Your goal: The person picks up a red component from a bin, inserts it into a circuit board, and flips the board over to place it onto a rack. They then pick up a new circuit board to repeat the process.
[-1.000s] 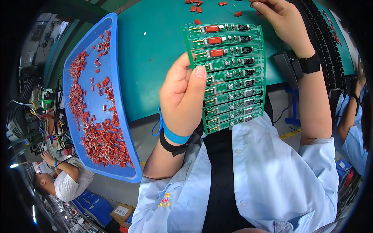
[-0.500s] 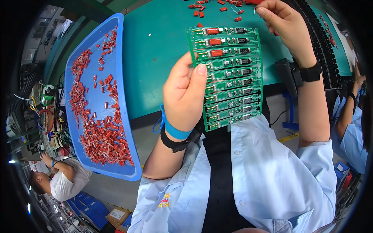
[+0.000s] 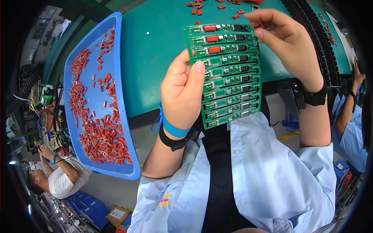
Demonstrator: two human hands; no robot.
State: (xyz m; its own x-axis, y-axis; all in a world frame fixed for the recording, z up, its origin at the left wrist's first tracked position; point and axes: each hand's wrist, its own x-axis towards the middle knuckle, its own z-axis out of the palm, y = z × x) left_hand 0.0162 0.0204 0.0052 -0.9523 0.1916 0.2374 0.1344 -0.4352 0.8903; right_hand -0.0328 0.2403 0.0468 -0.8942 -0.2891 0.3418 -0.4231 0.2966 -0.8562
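Note:
My left hand (image 3: 180, 93) grips the left edge of a green circuit board panel (image 3: 234, 71), its thumb lying over the front. The panel is tilted up toward me and split into several strips, each bearing a small display and little parts. A red box-shaped capacitor (image 3: 213, 39) sits on each of the top three strips; the lower strips show none. My right hand (image 3: 291, 46) is by the panel's upper right corner, thumb and forefinger pinching a small red capacitor (image 3: 261, 26), mostly hidden and slightly blurred.
On the left stands a blue tray (image 3: 128, 136) with many loose red capacitors (image 3: 105, 141). More capacitors (image 3: 221, 7) lie on the green table mat (image 3: 151, 50) beyond the panel. A black segmented track (image 3: 314, 42) runs along the right. Other people are at both sides.
My right hand has come from the loose capacitors toward the panel's upper right corner, with a capacitor in its fingers. The panel and left hand have shifted slightly left.

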